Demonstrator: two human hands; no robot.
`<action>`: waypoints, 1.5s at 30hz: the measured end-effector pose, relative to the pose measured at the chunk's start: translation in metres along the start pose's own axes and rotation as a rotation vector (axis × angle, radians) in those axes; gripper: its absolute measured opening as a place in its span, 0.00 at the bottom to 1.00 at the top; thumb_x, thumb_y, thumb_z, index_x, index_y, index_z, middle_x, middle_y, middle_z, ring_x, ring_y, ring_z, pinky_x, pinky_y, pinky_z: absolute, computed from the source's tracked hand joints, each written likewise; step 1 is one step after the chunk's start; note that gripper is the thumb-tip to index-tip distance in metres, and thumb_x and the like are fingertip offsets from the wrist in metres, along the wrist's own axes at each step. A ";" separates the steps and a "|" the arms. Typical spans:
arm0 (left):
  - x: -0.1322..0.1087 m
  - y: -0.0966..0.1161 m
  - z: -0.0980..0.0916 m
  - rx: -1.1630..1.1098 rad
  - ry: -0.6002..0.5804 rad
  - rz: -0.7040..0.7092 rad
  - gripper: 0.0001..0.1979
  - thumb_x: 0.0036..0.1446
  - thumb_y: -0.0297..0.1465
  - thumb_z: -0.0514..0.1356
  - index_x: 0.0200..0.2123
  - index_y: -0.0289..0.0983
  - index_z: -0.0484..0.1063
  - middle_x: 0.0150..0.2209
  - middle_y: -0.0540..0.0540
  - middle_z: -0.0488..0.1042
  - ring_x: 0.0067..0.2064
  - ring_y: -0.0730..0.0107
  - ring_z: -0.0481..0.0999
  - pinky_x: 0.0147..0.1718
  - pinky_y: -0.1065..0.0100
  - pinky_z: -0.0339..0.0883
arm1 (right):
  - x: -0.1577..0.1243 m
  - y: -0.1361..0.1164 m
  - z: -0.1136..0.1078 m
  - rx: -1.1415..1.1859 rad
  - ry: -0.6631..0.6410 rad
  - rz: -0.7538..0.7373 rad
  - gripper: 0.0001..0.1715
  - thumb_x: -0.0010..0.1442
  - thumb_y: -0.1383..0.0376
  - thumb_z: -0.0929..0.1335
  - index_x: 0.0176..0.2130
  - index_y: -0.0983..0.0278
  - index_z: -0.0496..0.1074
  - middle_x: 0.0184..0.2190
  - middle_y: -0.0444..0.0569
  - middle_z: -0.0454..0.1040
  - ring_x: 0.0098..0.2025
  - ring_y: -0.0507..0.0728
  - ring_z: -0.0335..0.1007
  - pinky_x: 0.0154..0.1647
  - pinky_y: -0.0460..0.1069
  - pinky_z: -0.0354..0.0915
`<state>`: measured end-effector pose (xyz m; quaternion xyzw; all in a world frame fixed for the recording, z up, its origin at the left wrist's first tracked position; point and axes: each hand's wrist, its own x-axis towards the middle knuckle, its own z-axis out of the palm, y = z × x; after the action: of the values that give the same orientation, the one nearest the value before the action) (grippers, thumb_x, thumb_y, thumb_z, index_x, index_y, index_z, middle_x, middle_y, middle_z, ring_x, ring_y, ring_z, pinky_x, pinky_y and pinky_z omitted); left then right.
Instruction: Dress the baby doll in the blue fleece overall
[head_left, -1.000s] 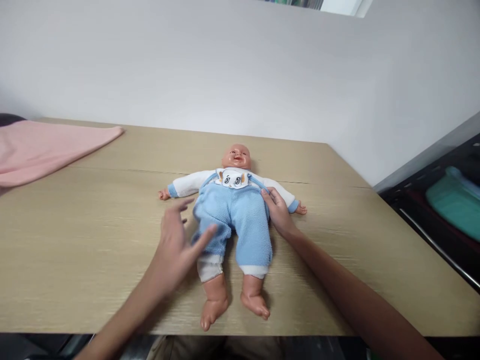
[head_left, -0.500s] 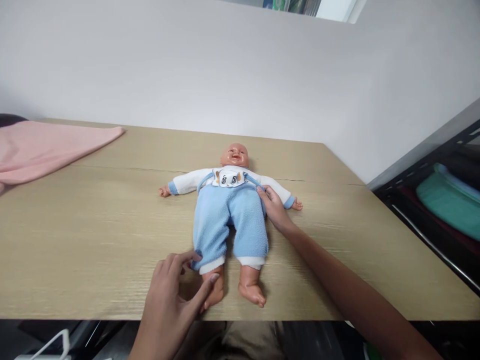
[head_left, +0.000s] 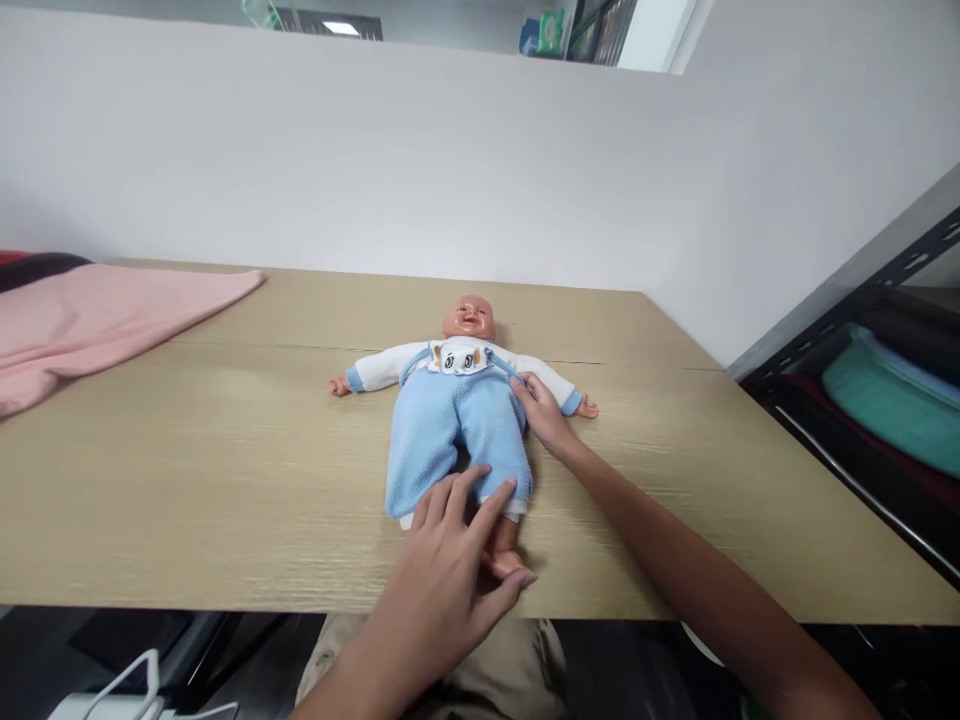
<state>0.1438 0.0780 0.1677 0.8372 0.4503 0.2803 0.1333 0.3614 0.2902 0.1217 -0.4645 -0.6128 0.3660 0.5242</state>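
A baby doll (head_left: 469, 318) lies on its back on the wooden table (head_left: 262, 500), head toward the wall, arms spread. It wears a white top and fluffy light-blue overalls (head_left: 424, 430) with an animal face on the bib. My right hand (head_left: 546, 412) pinches the overalls' edge or strap at the doll's side, below the arm on the right. Over the lower legs is my left hand (head_left: 457, 560), fingers spread, its fingertips at the trouser leg on the right and the thumb by the foot (head_left: 504, 560). The doll's other foot is hidden behind this hand.
Pink cloth (head_left: 112, 320) lies at the table's left, with dark and red fabric behind it. A white wall (head_left: 375, 160) stands along the back. On the right is a black metal rack (head_left: 847, 470) holding a teal folded item (head_left: 892, 400). A white object (head_left: 105, 705) sits below the table, lower left.
My left hand has moved right, from the doll's left-side trouser cuff to the right-side leg. My right hand stays at the overalls' side. The view has tilted up slightly.
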 end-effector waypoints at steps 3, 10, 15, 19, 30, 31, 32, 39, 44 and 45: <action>0.001 -0.002 0.004 -0.005 0.008 0.001 0.26 0.69 0.40 0.69 0.67 0.50 0.71 0.68 0.37 0.69 0.67 0.37 0.70 0.61 0.35 0.74 | -0.002 0.000 0.001 0.005 0.007 -0.023 0.26 0.67 0.39 0.70 0.40 0.58 0.73 0.37 0.44 0.73 0.42 0.60 0.71 0.50 0.54 0.68; -0.005 -0.004 0.008 -0.052 0.010 0.009 0.18 0.70 0.43 0.69 0.58 0.47 0.72 0.61 0.38 0.72 0.61 0.41 0.74 0.57 0.42 0.76 | -0.007 0.001 0.003 0.013 0.105 -0.100 0.20 0.69 0.44 0.70 0.41 0.56 0.72 0.39 0.44 0.73 0.46 0.61 0.72 0.54 0.54 0.69; 0.023 -0.035 -0.027 -0.040 0.201 0.001 0.16 0.73 0.45 0.65 0.58 0.46 0.71 0.60 0.39 0.75 0.61 0.44 0.75 0.61 0.44 0.71 | -0.003 0.009 0.005 0.015 0.166 -0.117 0.19 0.72 0.44 0.68 0.45 0.56 0.72 0.45 0.48 0.79 0.52 0.63 0.75 0.62 0.57 0.70; 0.089 -0.113 -0.051 -0.016 0.470 -0.140 0.16 0.73 0.46 0.62 0.54 0.42 0.73 0.55 0.38 0.78 0.56 0.46 0.77 0.61 0.43 0.69 | 0.001 0.013 0.006 0.000 0.166 -0.120 0.19 0.72 0.46 0.66 0.48 0.56 0.74 0.50 0.52 0.83 0.57 0.65 0.78 0.66 0.61 0.70; 0.139 -0.217 -0.021 -0.071 0.388 -0.151 0.14 0.73 0.46 0.58 0.44 0.43 0.75 0.54 0.40 0.82 0.58 0.49 0.74 0.64 0.48 0.63 | -0.001 0.008 0.009 -0.152 0.164 -0.151 0.20 0.72 0.50 0.66 0.53 0.59 0.76 0.57 0.58 0.81 0.63 0.69 0.75 0.72 0.66 0.64; 0.137 -0.217 -0.020 -0.069 0.401 -0.154 0.15 0.74 0.46 0.58 0.44 0.43 0.74 0.53 0.40 0.82 0.57 0.49 0.73 0.63 0.48 0.64 | -0.001 0.008 0.009 -0.160 0.162 -0.151 0.20 0.72 0.51 0.65 0.53 0.59 0.76 0.57 0.59 0.81 0.62 0.69 0.75 0.71 0.66 0.64; 0.136 -0.218 -0.018 -0.065 0.417 -0.162 0.15 0.74 0.47 0.57 0.45 0.42 0.74 0.52 0.39 0.81 0.56 0.49 0.73 0.61 0.49 0.66 | 0.000 0.008 0.010 -0.166 0.160 -0.150 0.20 0.72 0.51 0.65 0.53 0.59 0.75 0.57 0.59 0.81 0.62 0.69 0.75 0.70 0.66 0.65; 0.135 -0.221 -0.017 -0.027 0.455 -0.186 0.14 0.74 0.46 0.58 0.48 0.41 0.73 0.46 0.40 0.79 0.53 0.50 0.72 0.54 0.53 0.69 | 0.001 0.010 0.009 -0.183 0.151 -0.160 0.20 0.72 0.49 0.65 0.52 0.58 0.75 0.54 0.56 0.82 0.59 0.68 0.76 0.68 0.64 0.67; 0.133 -0.216 -0.017 0.004 0.481 -0.203 0.12 0.74 0.44 0.59 0.47 0.41 0.73 0.45 0.40 0.80 0.51 0.49 0.72 0.53 0.53 0.69 | -0.001 0.006 0.007 -0.203 0.152 -0.181 0.18 0.73 0.49 0.66 0.51 0.58 0.75 0.52 0.56 0.82 0.57 0.67 0.77 0.67 0.65 0.68; 0.133 -0.215 -0.018 0.014 0.500 -0.217 0.12 0.74 0.43 0.59 0.46 0.41 0.73 0.46 0.39 0.80 0.52 0.48 0.72 0.54 0.52 0.69 | -0.002 0.005 0.008 -0.209 0.155 -0.188 0.17 0.73 0.51 0.66 0.52 0.58 0.75 0.53 0.56 0.82 0.57 0.67 0.77 0.67 0.65 0.68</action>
<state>0.0452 0.3079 0.1258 0.6897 0.5584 0.4591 0.0416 0.3550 0.2901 0.1149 -0.4841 -0.6458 0.2127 0.5508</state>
